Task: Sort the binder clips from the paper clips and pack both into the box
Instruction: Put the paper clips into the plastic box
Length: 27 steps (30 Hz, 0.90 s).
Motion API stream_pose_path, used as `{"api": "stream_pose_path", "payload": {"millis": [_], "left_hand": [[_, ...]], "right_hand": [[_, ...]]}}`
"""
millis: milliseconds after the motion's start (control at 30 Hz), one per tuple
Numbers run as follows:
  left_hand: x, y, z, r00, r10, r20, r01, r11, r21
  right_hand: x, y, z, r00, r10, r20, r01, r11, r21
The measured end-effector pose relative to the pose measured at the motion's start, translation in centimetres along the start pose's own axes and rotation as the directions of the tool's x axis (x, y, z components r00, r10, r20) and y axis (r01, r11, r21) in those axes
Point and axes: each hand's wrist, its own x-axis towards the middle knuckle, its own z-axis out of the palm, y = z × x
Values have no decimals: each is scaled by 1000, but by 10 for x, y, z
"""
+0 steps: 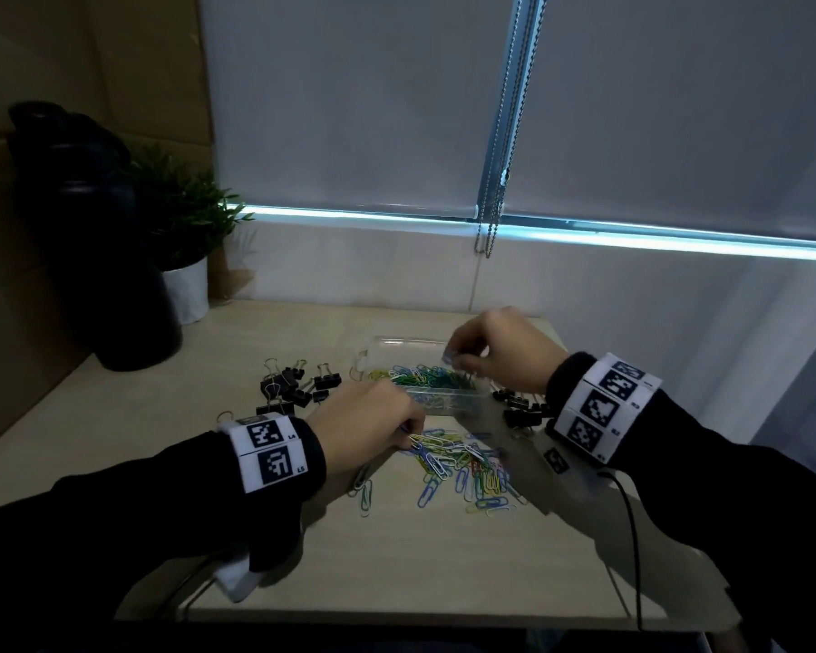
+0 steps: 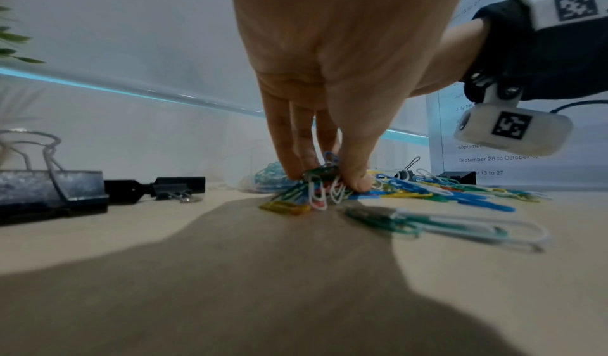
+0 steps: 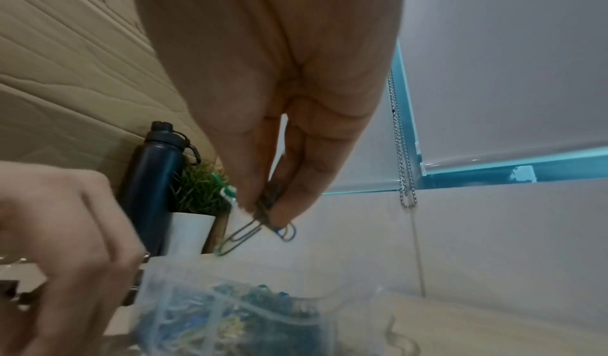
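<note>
Head view, taken from left to right with the clear box (image 1: pixel 448 397) as the landmark: far left of the box stand a dark bottle (image 1: pixel 109 256) and a small potted plant (image 1: pixel 187 238) against the wall. Nearer, just left of the box, a group of black binder clips (image 1: pixel 293 384) lies on the table (image 1: pixel 396 558). The left hand (image 1: pixel 373 417) is down on the table in front of the box; in the left wrist view its fingers (image 2: pixel 289 153) and thumb are pressed together, pinching a small bunch of loose paper clips (image 1: pixel 462 468) at the left edge of the colourful scatter lying in front of the box. The box itself already holds a heap of packed paper clips (image 1: pixel 425 375). The right hand (image 1: pixel 495 353) hovers above the right end of the box, its fingers (image 3: pixel 296 179) and thumb closed together on a few held paper clips (image 3: pixel 260 226) that dangle over the box's open top. Just right of the box, partly under the right wrist, lies a second group of binder clips (image 1: pixel 521 407).
</note>
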Motion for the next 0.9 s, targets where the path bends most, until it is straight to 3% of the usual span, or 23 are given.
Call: {"api": "stream_pose_path", "payload": {"millis": [200, 333, 467, 533, 700, 900], "left_hand": [[1, -1, 0, 997, 9, -75, -12, 999, -41], [1, 1, -1, 991, 13, -134, -24, 996, -81], [1, 0, 0, 986, 2, -169, -17, 996, -87], [1, 0, 0, 983, -5, -182, -11, 996, -88], [0, -1, -2, 979, -18, -203, -3, 995, -104], [-1, 0, -3, 976, -20, -217, -7, 993, -120]], "right_hand": [[-11, 3, -3, 999, -13, -40, 11, 999, -44], [-37, 4, 3, 990, 11, 141, 0, 997, -81], [-58, 0, 16, 925, 72, 372, -7, 985, -174], [-61, -3, 25, 900, 75, 429, 37, 968, -246], [-55, -4, 33, 934, 38, 355, 32, 981, -190], [-40, 1, 23, 932, 65, 356, 1, 983, -184]]}}
